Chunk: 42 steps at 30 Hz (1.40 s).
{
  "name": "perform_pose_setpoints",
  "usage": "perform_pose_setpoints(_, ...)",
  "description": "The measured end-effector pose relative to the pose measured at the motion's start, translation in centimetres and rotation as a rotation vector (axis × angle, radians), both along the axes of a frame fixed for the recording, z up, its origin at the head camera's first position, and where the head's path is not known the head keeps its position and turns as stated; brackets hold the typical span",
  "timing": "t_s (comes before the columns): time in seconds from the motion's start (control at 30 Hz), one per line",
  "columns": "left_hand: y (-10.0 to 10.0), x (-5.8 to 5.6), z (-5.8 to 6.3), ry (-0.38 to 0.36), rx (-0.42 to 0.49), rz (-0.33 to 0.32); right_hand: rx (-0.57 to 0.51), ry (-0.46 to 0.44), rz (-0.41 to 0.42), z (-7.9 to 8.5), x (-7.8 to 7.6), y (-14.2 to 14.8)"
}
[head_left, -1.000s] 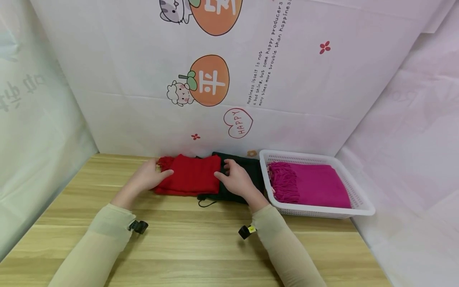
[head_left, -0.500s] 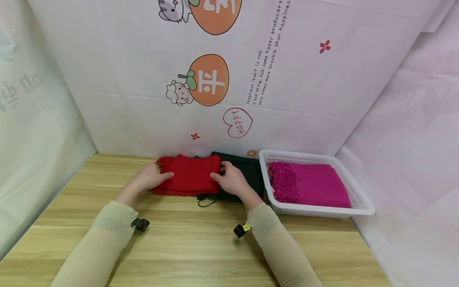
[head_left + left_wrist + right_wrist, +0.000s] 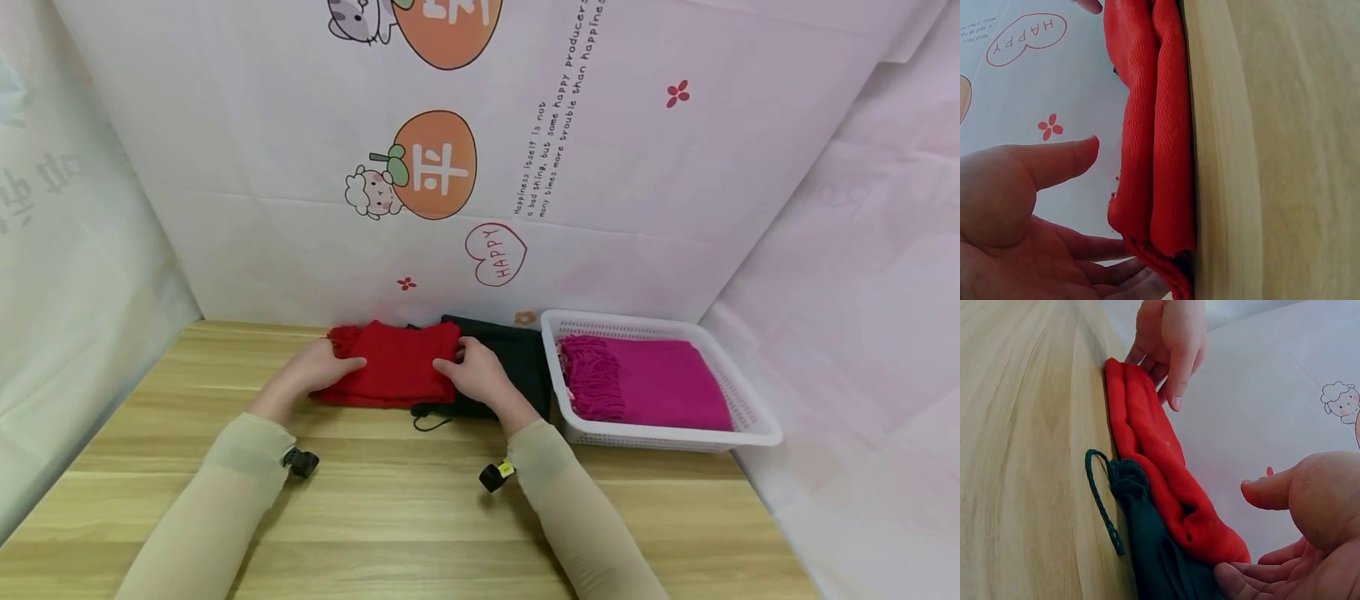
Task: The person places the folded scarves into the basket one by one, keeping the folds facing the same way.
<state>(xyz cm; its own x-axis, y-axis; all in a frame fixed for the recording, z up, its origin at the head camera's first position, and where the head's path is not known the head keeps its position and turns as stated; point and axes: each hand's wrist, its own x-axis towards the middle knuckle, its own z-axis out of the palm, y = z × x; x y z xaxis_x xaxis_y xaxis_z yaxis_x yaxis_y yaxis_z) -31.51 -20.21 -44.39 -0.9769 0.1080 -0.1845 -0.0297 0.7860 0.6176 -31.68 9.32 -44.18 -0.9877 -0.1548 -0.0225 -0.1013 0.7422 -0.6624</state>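
Drawn slightly closer together since a second ago, the left hand (image 3: pixel 318 367) and right hand (image 3: pixel 478 372) are spread, thumbs apart from fingers, at either end of the folded red cloth (image 3: pixel 403 367) left of centre, apparently framing it so its folds stay square. Further right, the dark green cloth (image 3: pixel 521 362) lies partly beneath it; at right of frame, the white basket (image 3: pixel 663 435) likely keeps the folded magenta cloth (image 3: pixel 671 385) neat.

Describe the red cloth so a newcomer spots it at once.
On the wooden table, follow the far edge below the printed backdrop. Between the left hand and right hand lies a folded red cloth, partly over the dark green cloth. Its bright red sets it apart from that and the magenta cloth in the white basket.
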Motion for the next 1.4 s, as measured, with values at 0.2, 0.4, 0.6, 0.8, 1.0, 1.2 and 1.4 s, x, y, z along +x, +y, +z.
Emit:
perform_pose_setpoints(0.2, 0.2, -0.5, -0.3, -0.002, 0.004, 0.007, -0.050, -0.020, -0.026, -0.1, -0.4, -0.4)
perform_pose_setpoints(0.4, 0.2, -1.3, -0.7, -0.020, 0.024, 0.031, -0.120, -0.056, -0.034, -0.6, -0.9, -0.4)
perform_pose_setpoints(0.6, 0.1, -1.7, -1.1, -0.020, 0.076, 0.059, -0.203, -0.081, -0.059, -0.9, -1.4, -0.4)
perform_pose_setpoints(0.8, -0.1, -1.9, -1.3, -0.018, 0.067, 0.066, -0.266, -0.138, -0.088, -1.3, -1.6, -0.6)
perform_pose_setpoints(1.0, 0.0, -2.4, -1.5, -0.013, 0.069, 0.075, -0.319, -0.172, -0.110, -1.8, -1.8, -0.7)
perform_pose_setpoints(1.2, 0.0, -2.5, -1.8, -0.023, 0.098, 0.101, -0.333, -0.194, -0.104, -2.0, -1.9, -0.7)
perform_pose_setpoints(1.4, -0.2, -2.5, -1.9, -0.024, 0.179, 0.128, -0.343, -0.215, -0.096, -2.0, -1.8, -0.6)
